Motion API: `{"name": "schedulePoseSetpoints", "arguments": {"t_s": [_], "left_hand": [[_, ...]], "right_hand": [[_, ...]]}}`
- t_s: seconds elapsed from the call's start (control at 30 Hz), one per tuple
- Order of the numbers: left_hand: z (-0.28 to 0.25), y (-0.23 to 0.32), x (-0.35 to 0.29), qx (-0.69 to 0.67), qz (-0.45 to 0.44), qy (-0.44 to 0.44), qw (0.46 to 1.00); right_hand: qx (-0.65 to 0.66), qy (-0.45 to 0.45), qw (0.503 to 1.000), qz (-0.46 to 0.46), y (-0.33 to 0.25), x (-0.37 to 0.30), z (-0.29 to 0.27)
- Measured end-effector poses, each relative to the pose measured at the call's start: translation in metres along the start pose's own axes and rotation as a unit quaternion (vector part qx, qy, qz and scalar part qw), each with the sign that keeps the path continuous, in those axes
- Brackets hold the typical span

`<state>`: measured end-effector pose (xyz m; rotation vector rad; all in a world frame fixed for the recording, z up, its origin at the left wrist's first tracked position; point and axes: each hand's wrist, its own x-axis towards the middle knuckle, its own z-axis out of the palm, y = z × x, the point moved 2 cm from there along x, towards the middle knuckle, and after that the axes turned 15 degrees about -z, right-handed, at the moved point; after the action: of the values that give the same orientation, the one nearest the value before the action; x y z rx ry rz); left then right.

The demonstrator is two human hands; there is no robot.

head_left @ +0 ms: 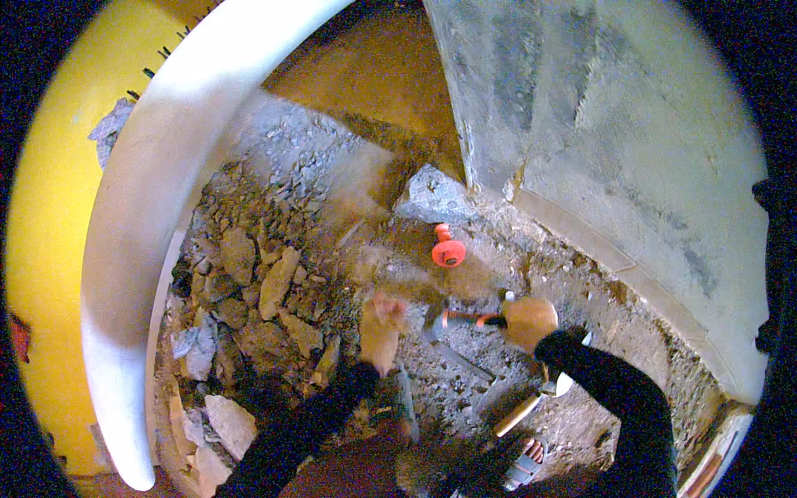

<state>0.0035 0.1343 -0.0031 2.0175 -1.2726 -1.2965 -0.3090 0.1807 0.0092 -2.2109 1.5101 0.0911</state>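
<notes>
You are working low over a floor of broken earth and rubble (598,324), and your right hand (530,322) is closed around the handle of a hammer (466,319) with a grey metal head and a dark, orange-banded handle. The hammer lies across the middle of your view, its head toward your left. Your left hand (383,332) is near that head, too blurred to tell whether it is closed on anything. Just beyond the hammer is an orange-red, mushroom-shaped grip (448,252), apart from both hands; what lies under it cannot be made out.

On your left the floor is heaped with jagged brown and grey stones (278,282), with a pale, flat-faced slab (231,425) nearer you. Ahead, a large grey concrete chunk (433,196) sits close to the lower corner of a grey, dark-stained wall (639,116) that fills the right side, a tan skirting strip (623,261) along its foot. A smooth white band (124,290), bowed by the lens, borders the rubble on the left, with a yellow surface (50,216) behind it. Nearer you lie a wooden-handled trowel (519,414), below your right wrist, and a sandalled foot (525,468).
</notes>
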Motion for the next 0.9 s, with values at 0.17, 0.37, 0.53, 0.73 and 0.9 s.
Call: {"name": "schedulePoseSetpoints", "arguments": {"t_s": [0.17,0.37,0.53,0.73,0.9], "left_hand": [[0.01,0.087,0.147,-0.078,-0.177,-0.103,0.976],[0.059,0.118,0.196,-0.35,-0.242,-0.154,0.892],[0.084,0.108,0.22,-0.382,-0.283,-0.142,0.868],[0.094,0.104,0.235,-0.377,-0.248,-0.124,0.884],[0.105,0.097,0.235,-0.436,-0.241,-0.075,0.864]], "right_hand": [[-0.017,-0.014,0.999,-0.034,-0.02,-0.039,0.0],[0.027,-0.048,0.998,0.012,-0.043,-0.087,-0.006],[0.098,-0.105,0.987,0.069,-0.064,-0.121,-0.012],[0.105,-0.094,0.986,0.093,-0.08,-0.143,-0.03],[0.103,-0.116,0.985,0.073,-0.094,-0.144,-0.026]]}}
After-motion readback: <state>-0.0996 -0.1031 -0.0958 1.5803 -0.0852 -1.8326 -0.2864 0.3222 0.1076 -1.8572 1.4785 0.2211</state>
